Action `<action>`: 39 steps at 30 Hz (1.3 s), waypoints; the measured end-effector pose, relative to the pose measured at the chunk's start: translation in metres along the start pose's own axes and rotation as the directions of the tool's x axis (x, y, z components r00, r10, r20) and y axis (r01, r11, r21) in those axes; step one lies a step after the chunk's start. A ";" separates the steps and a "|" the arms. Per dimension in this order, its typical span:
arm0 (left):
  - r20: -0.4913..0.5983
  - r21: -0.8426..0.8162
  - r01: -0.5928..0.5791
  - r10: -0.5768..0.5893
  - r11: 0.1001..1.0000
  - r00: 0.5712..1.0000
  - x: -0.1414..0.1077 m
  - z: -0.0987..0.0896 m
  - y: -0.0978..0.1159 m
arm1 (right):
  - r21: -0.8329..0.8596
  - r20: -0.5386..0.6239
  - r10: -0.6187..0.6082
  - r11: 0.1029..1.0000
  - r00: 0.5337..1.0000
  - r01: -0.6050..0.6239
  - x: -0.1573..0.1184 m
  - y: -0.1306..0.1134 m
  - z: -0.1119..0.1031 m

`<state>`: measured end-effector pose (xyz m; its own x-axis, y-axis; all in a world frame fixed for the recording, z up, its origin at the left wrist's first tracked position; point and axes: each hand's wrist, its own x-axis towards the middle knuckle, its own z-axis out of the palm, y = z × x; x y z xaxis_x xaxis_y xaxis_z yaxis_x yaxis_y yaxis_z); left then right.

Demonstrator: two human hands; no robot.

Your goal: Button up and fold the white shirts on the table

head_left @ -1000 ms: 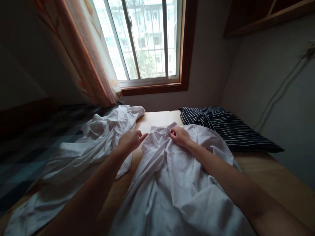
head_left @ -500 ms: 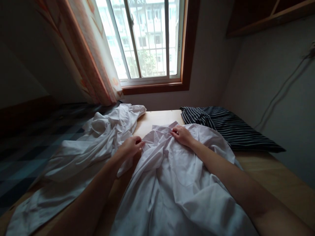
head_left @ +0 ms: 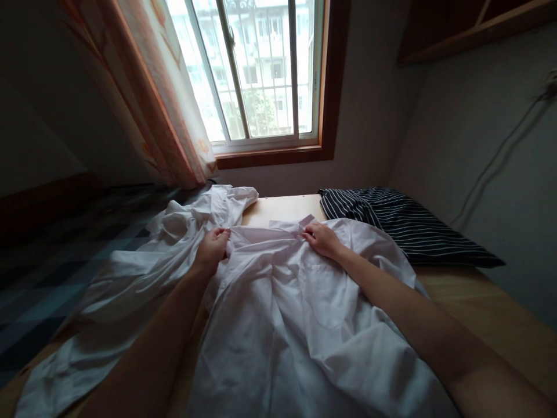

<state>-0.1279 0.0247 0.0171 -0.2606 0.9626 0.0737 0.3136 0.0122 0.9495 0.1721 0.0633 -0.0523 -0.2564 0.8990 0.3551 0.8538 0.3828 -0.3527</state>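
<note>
A white shirt (head_left: 282, 313) with a collar and a chest pocket lies spread and wrinkled over the wooden tabletop before me. My left hand (head_left: 213, 248) is closed on the upper left edge of this shirt, holding the fabric pulled out to the side. At the collar, the fingers of my right hand (head_left: 319, 239) pinch the cloth just above the pocket. Buttons show faintly along the edge near my left hand. The shirt's lower end runs out of the picture at the bottom.
Left of the shirt lies a second crumpled white garment (head_left: 143, 284), partly beneath my left forearm. A black cloth with white stripes (head_left: 418, 232) rests at the back right of the wooden tabletop (head_left: 474, 296). Dark checked bedding (head_left: 47, 278) borders the left side. A window (head_left: 261, 75) stands behind.
My left hand has moved left and slightly away from me, drawing the shirt's left edge outward and stretching the top flatter. My right hand has stayed at the collar.
</note>
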 end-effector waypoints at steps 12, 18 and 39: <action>0.306 0.866 -0.395 0.300 0.306 0.903 0.009 -0.037 0.004 | 0.022 0.001 0.028 0.999 1.000 -0.028 0.000 -0.003 -0.004; 0.261 0.893 -0.380 0.410 0.240 0.874 0.002 -0.014 0.016 | 0.048 0.004 0.061 0.997 0.998 -0.062 0.001 -0.002 -0.003; 0.468 0.807 -0.440 0.029 0.394 0.883 0.043 0.065 0.020 | 0.102 -0.026 0.055 0.993 0.998 -0.052 0.001 0.000 0.001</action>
<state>-0.0738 0.0839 0.0198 0.2058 0.9773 -0.0501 0.9750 -0.2005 0.0954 0.1717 0.0647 -0.0525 -0.1976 0.9128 0.3574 0.8152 0.3555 -0.4572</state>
